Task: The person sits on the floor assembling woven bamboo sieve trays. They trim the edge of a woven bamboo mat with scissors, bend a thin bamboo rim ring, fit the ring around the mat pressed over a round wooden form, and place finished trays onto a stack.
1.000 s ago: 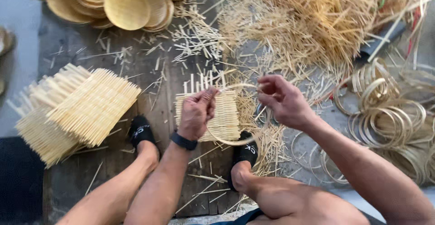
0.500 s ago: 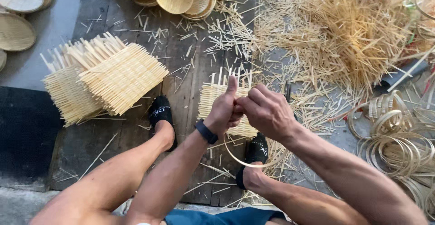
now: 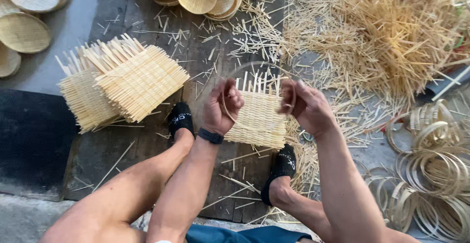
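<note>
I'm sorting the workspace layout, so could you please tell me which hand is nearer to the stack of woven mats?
Left. The left hand is just right of the stack of woven mats; the right hand is farther right, beyond the woven mat between them.

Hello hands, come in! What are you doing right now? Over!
Left hand and right hand both gripping a thin bamboo hoop. Hoop held over a square woven mat. Nothing between them.
</note>
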`<control>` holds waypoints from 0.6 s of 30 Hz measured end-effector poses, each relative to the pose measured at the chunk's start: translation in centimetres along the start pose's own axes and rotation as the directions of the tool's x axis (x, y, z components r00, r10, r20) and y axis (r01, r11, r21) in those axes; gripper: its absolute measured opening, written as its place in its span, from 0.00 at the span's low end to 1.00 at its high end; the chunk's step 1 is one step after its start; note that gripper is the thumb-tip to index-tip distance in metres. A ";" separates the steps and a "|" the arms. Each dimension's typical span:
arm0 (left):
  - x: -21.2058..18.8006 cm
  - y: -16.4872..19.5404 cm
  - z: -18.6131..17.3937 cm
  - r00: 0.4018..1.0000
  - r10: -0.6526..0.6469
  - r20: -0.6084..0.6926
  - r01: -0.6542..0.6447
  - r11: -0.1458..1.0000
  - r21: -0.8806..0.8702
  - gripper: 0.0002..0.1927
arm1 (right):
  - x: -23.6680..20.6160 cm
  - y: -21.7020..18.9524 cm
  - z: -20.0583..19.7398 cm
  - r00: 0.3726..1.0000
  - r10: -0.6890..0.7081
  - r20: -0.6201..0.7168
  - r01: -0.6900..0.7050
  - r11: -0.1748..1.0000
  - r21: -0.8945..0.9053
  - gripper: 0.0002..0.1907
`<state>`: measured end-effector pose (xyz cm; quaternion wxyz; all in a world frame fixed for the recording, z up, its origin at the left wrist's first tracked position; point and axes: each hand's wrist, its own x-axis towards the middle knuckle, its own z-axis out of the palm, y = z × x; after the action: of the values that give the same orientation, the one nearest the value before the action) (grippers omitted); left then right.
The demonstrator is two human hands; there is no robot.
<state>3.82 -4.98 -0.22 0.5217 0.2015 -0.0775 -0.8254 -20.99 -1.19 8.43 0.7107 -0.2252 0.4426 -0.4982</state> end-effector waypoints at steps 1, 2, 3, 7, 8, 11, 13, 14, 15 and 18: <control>-0.1 0.7 -0.1 0.997 -0.071 0.011 0.070 0.996 0.046 0.17 | 0.1 0.7 -0.8 0.999 -0.002 0.036 0.000 0.998 0.061 0.20; -0.1 1.2 0.0 0.989 -0.148 0.017 0.146 0.985 0.093 0.15 | 0.3 1.4 -1.5 0.998 -0.006 0.065 -0.002 0.992 0.124 0.20; -0.1 1.6 0.1 0.976 -0.219 0.004 0.211 0.944 0.252 0.15 | 0.5 1.9 -2.3 0.997 0.018 0.077 -0.023 0.998 0.065 0.18; 0.0 1.3 0.7 0.942 -0.306 -0.138 0.331 0.774 0.540 0.15 | 1.4 4.0 -4.2 0.992 0.113 0.059 -0.110 0.993 -0.046 0.16; 0.1 1.0 0.7 0.942 -0.286 -0.176 0.336 0.771 0.541 0.16 | 1.6 4.4 -4.3 0.991 0.129 0.037 -0.127 0.991 -0.042 0.18; 0.3 0.0 0.3 0.922 -0.199 -0.332 0.341 0.822 0.456 0.16 | 1.9 5.5 -4.3 0.975 0.213 0.061 -0.217 0.973 0.074 0.20; 0.6 -0.3 -0.4 0.910 -0.226 -0.348 0.360 0.847 0.390 0.17 | 2.0 5.9 -4.2 0.965 0.257 0.046 -0.258 0.966 0.001 0.20; 0.6 -0.5 -0.7 0.903 -0.242 -0.355 0.370 0.858 0.357 0.17 | 2.0 6.2 -4.1 0.960 0.278 0.036 -0.277 0.960 -0.033 0.20; 0.6 -0.6 -1.1 0.909 -0.250 -0.334 0.365 0.863 0.349 0.17 | 2.1 6.4 -4.2 0.965 0.261 -0.008 -0.261 0.965 -0.002 0.22; 0.8 -0.6 -2.3 0.918 -0.248 -0.308 0.343 0.888 0.306 0.17 | 2.2 7.5 -4.4 0.976 0.191 -0.101 -0.179 0.977 0.114 0.25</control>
<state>3.96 -5.25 -2.77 0.3496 0.4081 -0.1235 -0.8342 -20.71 0.39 -0.39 0.7391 -0.1172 0.4739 -0.4640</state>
